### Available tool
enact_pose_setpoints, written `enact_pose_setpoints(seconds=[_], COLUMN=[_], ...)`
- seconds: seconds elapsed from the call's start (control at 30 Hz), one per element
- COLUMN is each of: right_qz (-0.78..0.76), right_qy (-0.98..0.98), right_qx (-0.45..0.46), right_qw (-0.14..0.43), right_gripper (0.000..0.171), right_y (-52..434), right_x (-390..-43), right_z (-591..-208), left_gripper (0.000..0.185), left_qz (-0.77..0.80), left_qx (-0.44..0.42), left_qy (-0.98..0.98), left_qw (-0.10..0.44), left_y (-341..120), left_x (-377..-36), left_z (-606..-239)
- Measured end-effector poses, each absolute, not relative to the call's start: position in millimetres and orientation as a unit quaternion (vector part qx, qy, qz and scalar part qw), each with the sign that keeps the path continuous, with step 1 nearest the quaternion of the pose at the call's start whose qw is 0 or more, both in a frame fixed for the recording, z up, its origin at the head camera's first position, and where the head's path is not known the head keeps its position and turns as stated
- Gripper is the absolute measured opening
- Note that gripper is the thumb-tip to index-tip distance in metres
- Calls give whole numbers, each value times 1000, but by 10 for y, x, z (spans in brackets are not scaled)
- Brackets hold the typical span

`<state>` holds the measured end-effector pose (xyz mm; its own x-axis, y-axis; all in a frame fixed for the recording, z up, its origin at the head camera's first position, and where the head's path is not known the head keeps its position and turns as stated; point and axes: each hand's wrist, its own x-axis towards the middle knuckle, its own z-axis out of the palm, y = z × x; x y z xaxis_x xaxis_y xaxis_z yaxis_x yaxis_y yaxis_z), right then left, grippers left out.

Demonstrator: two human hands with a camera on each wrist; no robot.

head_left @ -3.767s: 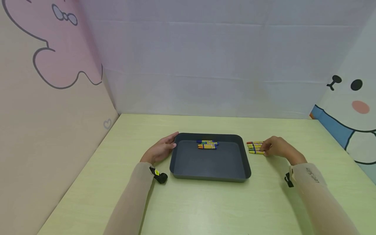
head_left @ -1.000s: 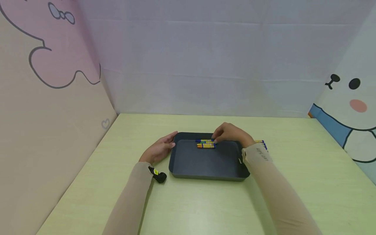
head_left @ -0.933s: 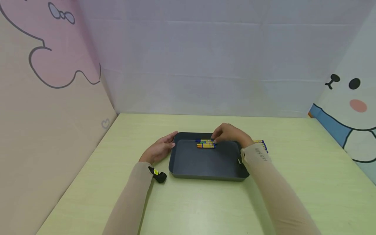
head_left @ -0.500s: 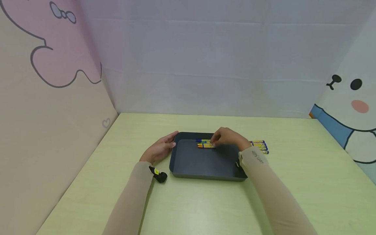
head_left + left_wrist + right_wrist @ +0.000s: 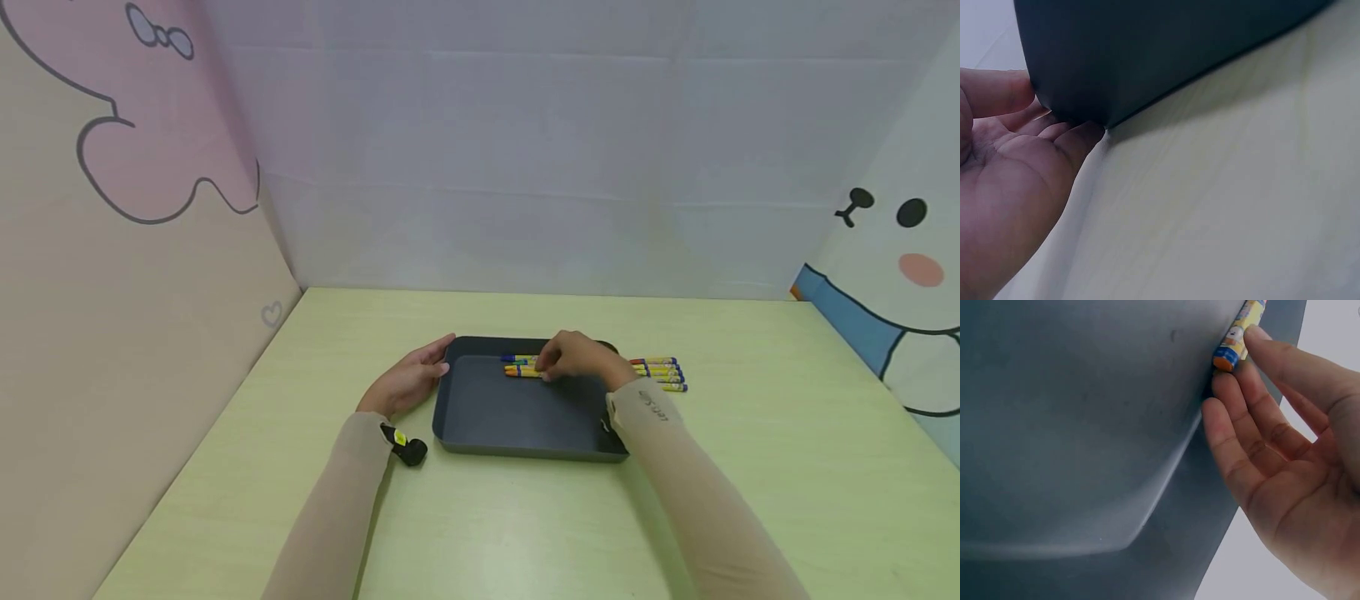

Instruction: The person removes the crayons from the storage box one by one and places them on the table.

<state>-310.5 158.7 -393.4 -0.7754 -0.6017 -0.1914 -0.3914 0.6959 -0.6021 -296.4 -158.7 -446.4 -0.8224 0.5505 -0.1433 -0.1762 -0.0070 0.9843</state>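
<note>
A dark grey rectangular tray (image 5: 525,417) lies on the table. Toward its far side, several yellow-wrapped crayons (image 5: 521,359) lie in a row, their right ends partly hidden by my right hand (image 5: 581,357). That hand pinches the end of the nearest, orange crayon (image 5: 522,373); the right wrist view shows its blue-banded end (image 5: 1232,350) against the thumb and fingertips. At the tray's left far corner, my left hand (image 5: 408,379) grips the wall, thumb on one side and fingers tucked at the lower edge (image 5: 1079,140) in the left wrist view.
On the light wooden table (image 5: 487,525), right of the tray, lie several more yellow-wrapped crayons (image 5: 660,373), partly behind my right wrist. A pale curtain-like wall (image 5: 480,167) closes off the back, with printed cartoon walls on both sides.
My right hand has moved left from the crayons on the table into the tray, then slightly nearer along the crayon ends. My left hand has stayed at the tray's left edge.
</note>
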Motion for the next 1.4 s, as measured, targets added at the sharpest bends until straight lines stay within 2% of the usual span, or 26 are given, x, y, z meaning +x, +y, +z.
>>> enact_pose_setpoints(seconds=[0.63,1.4], right_qz=[-247,-247], right_qy=[929,920], right_qx=[-223,-258], right_qw=[165,164], right_gripper=[13,16], right_y=[1467,1487], right_x=[-2996,-2990], right_z=[-3935,-3888], left_gripper=[65,66], left_qz=[697,702], left_qx=[143,156], left_qy=[653,643], left_qw=[260,263], left_y=[-1585,-1594], left_x=[-2954,-2941], left_z=[-4465,-4441])
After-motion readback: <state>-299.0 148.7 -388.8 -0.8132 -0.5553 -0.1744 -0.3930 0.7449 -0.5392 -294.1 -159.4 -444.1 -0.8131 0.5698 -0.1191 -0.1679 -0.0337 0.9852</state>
